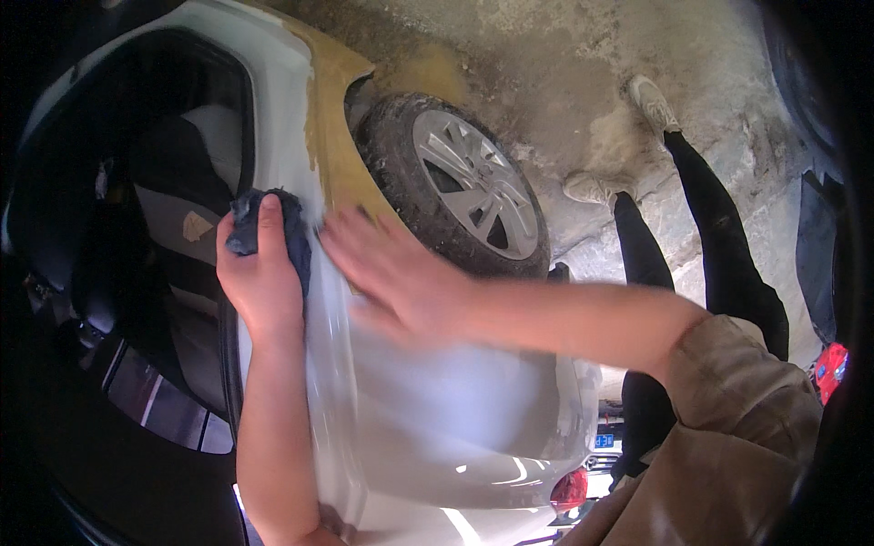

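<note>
Gripped between thumb and fingers of the left hand [259, 287], the dark cloth [292, 235] is bunched on the car [437, 400], beside the window's [109, 227] edge. It looks soft and light, likely best held by its thick middle. Alongside, the right hand [401, 278] is blurred, fingers extended; whether it presses, I cannot tell. Farther out: tan patch [338, 155], wheel [478, 185].

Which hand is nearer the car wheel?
Right. The right hand is over bodywork beside the wheel; the left hand, farther off, holds dark cloth by the window.
</note>
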Motion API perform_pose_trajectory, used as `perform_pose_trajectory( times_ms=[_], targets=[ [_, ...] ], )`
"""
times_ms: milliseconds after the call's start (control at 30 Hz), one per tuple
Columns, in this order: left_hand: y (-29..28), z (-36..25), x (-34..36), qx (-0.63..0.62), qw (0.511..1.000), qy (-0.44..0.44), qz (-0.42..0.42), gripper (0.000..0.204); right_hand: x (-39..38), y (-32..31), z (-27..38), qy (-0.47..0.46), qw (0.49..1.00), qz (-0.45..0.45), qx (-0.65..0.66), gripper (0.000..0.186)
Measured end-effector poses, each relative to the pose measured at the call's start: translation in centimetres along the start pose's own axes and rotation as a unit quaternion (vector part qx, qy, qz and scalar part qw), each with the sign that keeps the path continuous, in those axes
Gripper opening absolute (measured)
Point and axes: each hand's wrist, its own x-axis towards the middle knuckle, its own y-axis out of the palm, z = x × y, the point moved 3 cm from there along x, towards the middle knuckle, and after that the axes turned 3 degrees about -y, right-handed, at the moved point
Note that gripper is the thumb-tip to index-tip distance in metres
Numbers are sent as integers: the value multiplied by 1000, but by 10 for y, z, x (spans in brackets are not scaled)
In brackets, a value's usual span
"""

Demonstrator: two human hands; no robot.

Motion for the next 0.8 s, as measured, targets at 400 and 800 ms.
perform_pose_trajectory(
  times_ms=[400,800],
  targets=[
    [9,-8,-1,125,989,81,15,48,-3,1,-7,34,999,20,-9,77],
    [15,-4,2,162,974,161,7,39,5,3,-12,22,999,-23,24,85]
  ],
)
